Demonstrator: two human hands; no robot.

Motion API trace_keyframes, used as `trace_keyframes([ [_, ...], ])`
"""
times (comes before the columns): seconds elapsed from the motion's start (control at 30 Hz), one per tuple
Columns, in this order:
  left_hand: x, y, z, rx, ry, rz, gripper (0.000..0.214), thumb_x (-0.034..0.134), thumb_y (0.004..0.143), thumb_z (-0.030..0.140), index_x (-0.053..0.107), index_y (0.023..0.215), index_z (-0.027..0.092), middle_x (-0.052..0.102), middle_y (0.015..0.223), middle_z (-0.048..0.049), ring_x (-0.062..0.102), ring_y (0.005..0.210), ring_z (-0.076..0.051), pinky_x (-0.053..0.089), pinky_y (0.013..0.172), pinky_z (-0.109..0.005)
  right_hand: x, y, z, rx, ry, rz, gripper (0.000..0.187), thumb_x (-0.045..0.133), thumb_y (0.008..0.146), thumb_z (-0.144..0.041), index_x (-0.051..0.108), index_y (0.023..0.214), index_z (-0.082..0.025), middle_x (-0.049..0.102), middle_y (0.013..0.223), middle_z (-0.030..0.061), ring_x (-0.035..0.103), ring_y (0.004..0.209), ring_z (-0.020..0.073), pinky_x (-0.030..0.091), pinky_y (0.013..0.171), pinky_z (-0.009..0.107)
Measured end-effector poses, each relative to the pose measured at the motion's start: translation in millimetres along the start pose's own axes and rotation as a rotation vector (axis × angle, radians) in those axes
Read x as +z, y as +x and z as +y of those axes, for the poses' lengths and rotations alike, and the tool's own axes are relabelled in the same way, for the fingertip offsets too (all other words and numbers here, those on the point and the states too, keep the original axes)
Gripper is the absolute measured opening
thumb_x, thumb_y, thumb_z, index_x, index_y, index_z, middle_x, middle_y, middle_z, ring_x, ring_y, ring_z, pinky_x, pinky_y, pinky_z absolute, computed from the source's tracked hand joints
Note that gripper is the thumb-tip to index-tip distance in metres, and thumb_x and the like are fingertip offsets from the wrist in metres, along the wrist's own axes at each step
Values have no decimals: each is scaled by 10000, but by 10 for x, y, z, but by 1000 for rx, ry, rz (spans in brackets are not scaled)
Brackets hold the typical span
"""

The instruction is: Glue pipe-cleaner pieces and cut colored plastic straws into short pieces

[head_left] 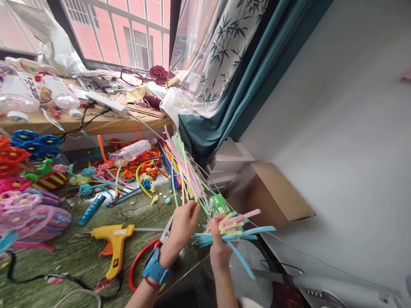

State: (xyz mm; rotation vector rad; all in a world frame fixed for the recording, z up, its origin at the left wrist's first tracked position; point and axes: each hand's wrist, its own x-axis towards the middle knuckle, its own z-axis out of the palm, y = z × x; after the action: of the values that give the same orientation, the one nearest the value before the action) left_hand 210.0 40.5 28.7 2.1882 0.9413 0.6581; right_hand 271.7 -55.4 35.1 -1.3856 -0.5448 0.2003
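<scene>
My right hand [220, 246] is closed around a bunch of short fuzzy pipe cleaner pieces [239, 224] in pink, yellow and light blue, their ends sticking out both sides. To its left, my left hand [183, 226], with a blue watch [156, 267] on the wrist, has its fingers curled together at the lower end of a pile of long pastel pipe cleaners [186, 167]. What those fingertips hold, if anything, is hidden. Partly under the left hand lie scissors [144, 259] with red handles. A green box [220, 203] sits just beyond my right hand.
A yellow glue gun [115, 244] lies on the green table [135, 214]. Pipe cleaner flowers [25, 209] crowd the left side. A plastic bottle [133, 150] rests among orange scraps. An open cardboard box [272, 192] stands right of the table, below the teal curtain [237, 100].
</scene>
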Motion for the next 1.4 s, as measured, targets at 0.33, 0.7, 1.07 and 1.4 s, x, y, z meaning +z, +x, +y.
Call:
trace_keyframes([
  [0.33,150,-854,114,459,233,-89,106,531,839,123,587,856,212,611,696,17,558,606,-152,365,555,-273,-465,135,-925,-313,270,296,97,547,857,-178,504,776,-209,435,574,-82,371,498,99,360,558,259],
  [0.7,687,-719,28,742,438,-238,53,644,874,203,611,839,180,643,845,-22,592,801,-189,372,615,-324,-455,193,-547,71,-42,208,242,718,750,-345,566,866,-197,522,664,-49,477,523,112,419,498,250],
  [1.07,498,-751,-22,733,479,-224,102,645,872,192,600,785,163,621,774,-7,579,775,-175,376,567,-329,-155,370,-386,64,-188,-2,297,689,757,-383,650,953,-163,654,853,41,562,662,154,467,589,272],
  [1.4,418,-822,-7,632,441,-210,108,548,883,70,614,840,145,631,825,-41,611,744,-193,464,599,-323,-531,451,-227,62,-152,202,326,744,704,-399,641,900,-160,655,927,59,518,579,110,453,512,248],
])
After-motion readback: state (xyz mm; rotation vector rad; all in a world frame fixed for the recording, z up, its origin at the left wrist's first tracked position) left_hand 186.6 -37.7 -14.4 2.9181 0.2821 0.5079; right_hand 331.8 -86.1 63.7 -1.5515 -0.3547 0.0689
